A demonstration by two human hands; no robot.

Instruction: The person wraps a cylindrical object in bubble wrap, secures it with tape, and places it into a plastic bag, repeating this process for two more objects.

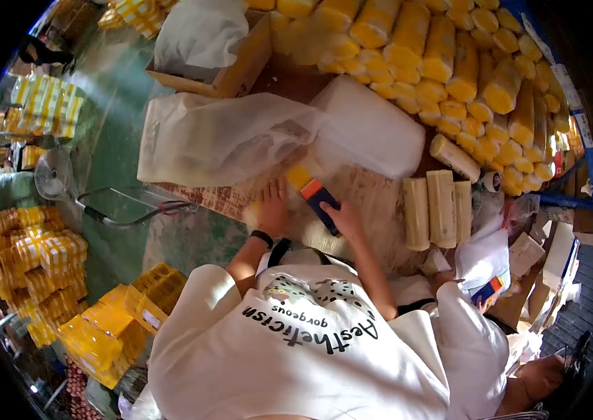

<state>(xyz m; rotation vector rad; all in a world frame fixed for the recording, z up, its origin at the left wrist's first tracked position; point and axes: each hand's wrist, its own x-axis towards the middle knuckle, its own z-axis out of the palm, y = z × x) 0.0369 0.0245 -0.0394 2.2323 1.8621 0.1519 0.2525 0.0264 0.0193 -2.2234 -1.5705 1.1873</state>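
My left hand (270,208), with a black band at its wrist, lies on the worn wooden table (373,203), fingers stretched forward and slightly apart. A pale yellowish blur beside its thumb is too smeared to name. My right hand (347,218) is closed round a narrow dark-blue and orange block (321,207), which may be a small box. Just past its orange end is a small yellow patch (300,176), blurred. A cloudy plastic bag (226,136) and a stack of clear plastic film (373,126) lie beyond my hands.
Wrapped cream rolls (428,210) stand at the right. Yellow rolls (443,56) are piled behind. An open carton (240,66) holds a plastic liner. A co-worker (468,343) at my right holds a similar blue-orange block (487,290). Yellow packages (111,329) and a fan (54,173) are left.
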